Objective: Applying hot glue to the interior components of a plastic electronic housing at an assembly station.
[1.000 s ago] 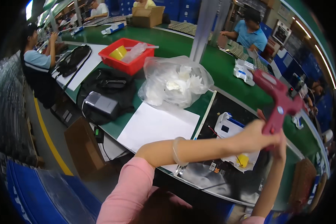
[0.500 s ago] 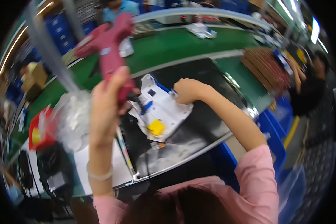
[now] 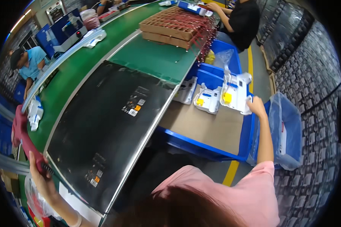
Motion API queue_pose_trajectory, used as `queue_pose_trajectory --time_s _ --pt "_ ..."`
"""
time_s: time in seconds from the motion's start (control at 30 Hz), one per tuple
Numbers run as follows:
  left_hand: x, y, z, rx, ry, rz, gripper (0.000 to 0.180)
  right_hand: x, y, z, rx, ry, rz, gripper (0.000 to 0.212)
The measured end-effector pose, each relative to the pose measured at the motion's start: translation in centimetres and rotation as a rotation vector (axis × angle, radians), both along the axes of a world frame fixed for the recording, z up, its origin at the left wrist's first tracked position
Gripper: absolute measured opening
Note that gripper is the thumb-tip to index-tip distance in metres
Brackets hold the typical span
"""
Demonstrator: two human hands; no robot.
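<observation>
My right hand (image 3: 257,107) grips the edge of a white plastic housing (image 3: 240,99) with a yellow square on it. The housing is over the blue bin (image 3: 201,148) at my right, beside a similar white housing (image 3: 208,102) lying inside. At the far left my left hand (image 3: 44,182) is wrapped round a dark red, drill-shaped power tool (image 3: 31,145) with a black ridged end. The tool is above the left edge of the black mat (image 3: 102,136), well apart from the bin.
Brown divided trays (image 3: 170,26) with red wires hanging off stand on the green bench. A blue bin with a clear liner (image 3: 288,128) is at the right. Across the bench sits a person in blue (image 3: 36,62); another person in black (image 3: 246,22) works at the far right.
My view has turned right. The white housing has gone from the black mat to over the blue bin in my right hand. My left hand still holds the red tool, now away from the housing.
</observation>
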State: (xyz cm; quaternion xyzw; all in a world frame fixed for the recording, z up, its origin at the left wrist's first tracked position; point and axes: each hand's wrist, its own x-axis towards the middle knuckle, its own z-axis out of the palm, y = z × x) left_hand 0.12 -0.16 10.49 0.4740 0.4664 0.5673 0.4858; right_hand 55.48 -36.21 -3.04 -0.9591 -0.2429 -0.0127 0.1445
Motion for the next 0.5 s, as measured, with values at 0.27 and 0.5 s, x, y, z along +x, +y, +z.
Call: queue_pose_trajectory --time_s 0.27,0.5 --pt "4.2 -0.5 -0.5 -0.077 -0.038 -0.073 0.033 3.6 -4.2 -13.5 -0.257 0.167 -0.370 0.025" --pt "5.2 -1.1 -0.9 -0.077 0.020 -0.219 0.032 3.8 -1.6 -14.9 -0.212 0.170 -0.590 0.035"
